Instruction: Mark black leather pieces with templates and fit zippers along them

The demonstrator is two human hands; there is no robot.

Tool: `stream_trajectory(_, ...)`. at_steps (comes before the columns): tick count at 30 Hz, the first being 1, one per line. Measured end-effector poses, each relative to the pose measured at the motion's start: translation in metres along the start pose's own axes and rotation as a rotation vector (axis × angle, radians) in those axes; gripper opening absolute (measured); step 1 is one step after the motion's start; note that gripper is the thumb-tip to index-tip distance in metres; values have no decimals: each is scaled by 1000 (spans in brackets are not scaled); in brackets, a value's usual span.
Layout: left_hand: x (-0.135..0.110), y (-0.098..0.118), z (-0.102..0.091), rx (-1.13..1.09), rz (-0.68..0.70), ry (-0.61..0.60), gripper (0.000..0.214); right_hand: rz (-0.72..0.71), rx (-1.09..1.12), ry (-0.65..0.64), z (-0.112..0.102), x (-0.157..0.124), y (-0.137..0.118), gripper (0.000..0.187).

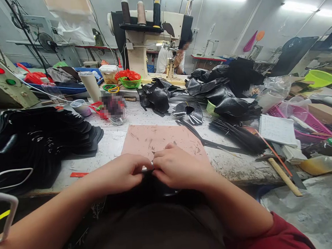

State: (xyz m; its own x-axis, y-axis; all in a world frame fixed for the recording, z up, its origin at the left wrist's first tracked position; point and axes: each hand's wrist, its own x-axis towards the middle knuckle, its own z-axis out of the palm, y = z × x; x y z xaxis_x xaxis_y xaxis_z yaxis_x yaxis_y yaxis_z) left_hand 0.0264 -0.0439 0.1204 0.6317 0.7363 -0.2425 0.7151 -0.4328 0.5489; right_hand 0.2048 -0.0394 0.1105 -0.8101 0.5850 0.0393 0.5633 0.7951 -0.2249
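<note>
My left hand (123, 175) and my right hand (177, 166) meet at the near edge of the workbench, fingers curled and pinched together. Between the fingertips a small shiny metal piece (149, 167) shows. Under both hands lies a dark piece of material (155, 186), mostly hidden, held against my lap. Just beyond the hands a pinkish cutting mat (161, 137) lies flat on the bench.
A stack of black cut pieces (41, 146) fills the left. Black leather parts (225, 95) and thin black strips (239, 135) lie at the right, with a notepad (277, 129), a hammer (282, 174) and pink basket (310, 118). A sewing machine (147, 32) and a seated person (176, 57) are behind.
</note>
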Motion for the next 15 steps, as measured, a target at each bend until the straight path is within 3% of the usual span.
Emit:
stream_trajectory(7, 2, 12, 5, 284, 12, 80, 21, 60, -19, -7, 2, -3, -5, 19)
stream_trajectory(15, -1, 6, 17, 256, 33, 30, 22, -64, 271, -170, 7, -5, 15, 12)
